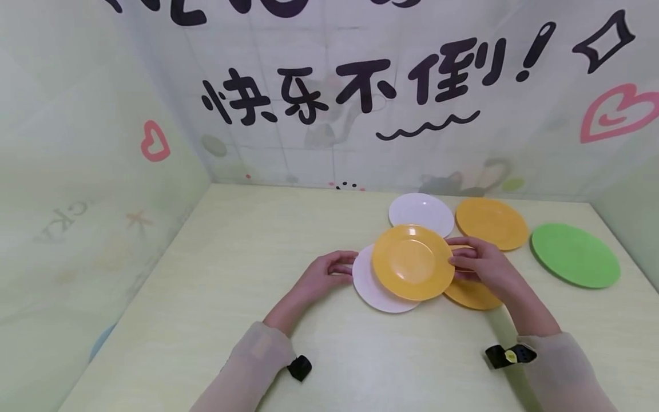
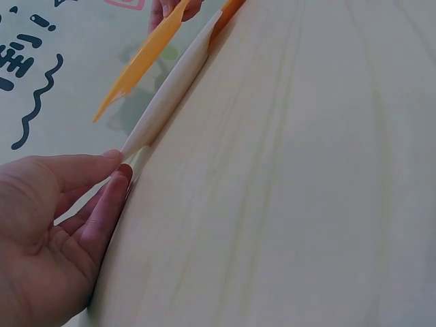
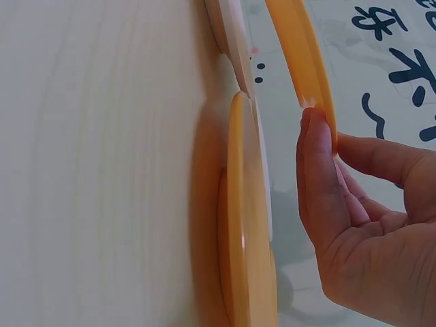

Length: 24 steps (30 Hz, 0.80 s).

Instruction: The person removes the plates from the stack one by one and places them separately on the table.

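Between thumb and fingers, my right hand pinches the right rim of an orange plate. The right wrist view shows this orange plate raised and apart from the plates below. My left hand has thumb and fingertips on the left rim of a pinkish-white plate, pinching it. In the left wrist view that white plate sits low by the table. The raised orange plate hides much of it in the head view. Another orange plate lies under my right hand, partly covered by it.
Behind, on the table, lie a white plate and an orange plate. A green plate is at the far right. A printed curtain stands along the table's back edge, with side panels at left and right.
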### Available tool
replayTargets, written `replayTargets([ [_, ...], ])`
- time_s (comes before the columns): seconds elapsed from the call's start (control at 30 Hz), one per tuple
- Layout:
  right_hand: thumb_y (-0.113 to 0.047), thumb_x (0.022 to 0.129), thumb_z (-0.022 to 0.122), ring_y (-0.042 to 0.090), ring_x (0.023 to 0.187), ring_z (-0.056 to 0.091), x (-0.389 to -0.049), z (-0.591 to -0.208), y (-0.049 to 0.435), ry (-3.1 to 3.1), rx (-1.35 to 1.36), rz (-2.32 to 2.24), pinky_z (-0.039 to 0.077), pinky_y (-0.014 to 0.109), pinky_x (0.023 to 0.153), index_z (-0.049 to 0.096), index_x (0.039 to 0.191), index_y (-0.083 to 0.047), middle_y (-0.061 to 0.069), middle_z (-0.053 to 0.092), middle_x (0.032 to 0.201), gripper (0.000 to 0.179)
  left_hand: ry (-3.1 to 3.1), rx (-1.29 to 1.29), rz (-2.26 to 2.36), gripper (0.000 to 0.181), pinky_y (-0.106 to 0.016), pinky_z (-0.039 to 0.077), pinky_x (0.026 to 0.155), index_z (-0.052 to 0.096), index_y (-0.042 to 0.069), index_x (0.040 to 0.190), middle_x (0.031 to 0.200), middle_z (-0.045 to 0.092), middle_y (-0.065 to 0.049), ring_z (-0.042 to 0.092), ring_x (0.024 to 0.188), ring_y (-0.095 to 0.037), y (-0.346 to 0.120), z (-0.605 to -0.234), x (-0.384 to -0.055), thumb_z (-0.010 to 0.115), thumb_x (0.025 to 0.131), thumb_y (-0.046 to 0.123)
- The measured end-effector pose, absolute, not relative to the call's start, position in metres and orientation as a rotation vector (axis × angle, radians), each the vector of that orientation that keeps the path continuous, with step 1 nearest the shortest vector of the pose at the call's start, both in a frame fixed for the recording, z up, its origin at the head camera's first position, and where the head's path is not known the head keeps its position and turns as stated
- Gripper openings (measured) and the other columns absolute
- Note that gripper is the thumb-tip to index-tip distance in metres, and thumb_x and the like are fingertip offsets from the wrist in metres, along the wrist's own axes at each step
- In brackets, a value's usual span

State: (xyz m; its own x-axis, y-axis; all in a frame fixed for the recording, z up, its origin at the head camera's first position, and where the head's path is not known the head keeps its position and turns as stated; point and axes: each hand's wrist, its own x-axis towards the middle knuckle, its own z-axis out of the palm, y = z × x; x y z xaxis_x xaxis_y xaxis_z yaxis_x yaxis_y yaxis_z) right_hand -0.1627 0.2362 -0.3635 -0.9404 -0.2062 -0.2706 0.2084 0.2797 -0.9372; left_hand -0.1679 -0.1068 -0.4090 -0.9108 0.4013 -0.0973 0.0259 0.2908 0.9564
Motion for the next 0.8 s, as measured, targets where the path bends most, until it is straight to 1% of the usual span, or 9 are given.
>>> replayTargets([
  [0.13,-0.017,0.092,0.061,0.007,0.082,0.066,-0.162,-0.362,0.244,2.231,-0.01,-1.702,0.057,0.026,0.076,0.037,0.137,0.003,-0.012,0.066,0.093,0.054,2.251,0.371,1.65,0.047,-0.027,0.052,0.089,0.055,0.009,0.13,0.124,0.062,-0.009,0.064,0.103,-0.02,-0.106,-0.409,-0.169,0.067,0.085,0.001],
  [0.4,-0.018,0.092,0.062,0.007,0.081,0.066,-0.162,-0.364,0.259,2.226,-0.003,-1.727,0.057,0.026,0.075,0.039,0.134,0.001,-0.015,0.067,0.091,0.052,2.232,0.37,1.66,0.047,-0.027,0.052,0.089,0.055,0.008,0.13,0.126,0.06,-0.011,0.063,0.105,-0.022,-0.106,-0.41,-0.169,0.066,0.085,0.001],
  [0.5,-0.017,0.092,0.062,0.007,0.08,0.066,-0.161,-0.365,0.265,2.217,-0.001,-1.744,0.057,0.025,0.074,0.043,0.131,-0.003,-0.014,0.067,0.09,0.046,2.232,0.365,1.662,0.047,-0.027,0.052,0.089,0.055,0.008,0.13,0.126,0.06,-0.011,0.063,0.106,-0.023,-0.106,-0.41,-0.169,0.067,0.085,0.002],
  [0.63,-0.016,0.091,0.063,0.007,0.079,0.067,-0.16,-0.367,0.273,2.201,0.005,-1.778,0.057,0.023,0.072,0.049,0.122,-0.014,-0.014,0.067,0.089,0.034,2.234,0.369,1.666,0.047,-0.028,0.052,0.089,0.055,0.007,0.13,0.126,0.06,-0.013,0.063,0.106,-0.025,-0.106,-0.41,-0.168,0.067,0.085,0.001],
  [0.7,-0.015,0.09,0.063,0.007,0.078,0.067,-0.16,-0.368,0.276,2.187,0.008,-1.803,0.057,0.023,0.071,0.051,0.118,-0.018,-0.013,0.068,0.088,0.031,2.234,0.371,1.668,0.047,-0.029,0.052,0.089,0.054,0.005,0.13,0.126,0.06,-0.014,0.063,0.106,-0.026,-0.106,-0.41,-0.168,0.066,0.085,0.0],
  [0.8,-0.013,0.09,0.063,0.007,0.076,0.067,-0.159,-0.369,0.282,2.18,0.018,-1.815,0.057,0.023,0.07,0.051,0.116,-0.021,-0.013,0.067,0.088,0.029,2.226,0.366,1.67,0.048,-0.029,0.052,0.089,0.053,0.004,0.131,0.127,0.059,-0.016,0.062,0.107,-0.028,-0.105,-0.41,-0.168,0.066,0.085,-0.001],
])
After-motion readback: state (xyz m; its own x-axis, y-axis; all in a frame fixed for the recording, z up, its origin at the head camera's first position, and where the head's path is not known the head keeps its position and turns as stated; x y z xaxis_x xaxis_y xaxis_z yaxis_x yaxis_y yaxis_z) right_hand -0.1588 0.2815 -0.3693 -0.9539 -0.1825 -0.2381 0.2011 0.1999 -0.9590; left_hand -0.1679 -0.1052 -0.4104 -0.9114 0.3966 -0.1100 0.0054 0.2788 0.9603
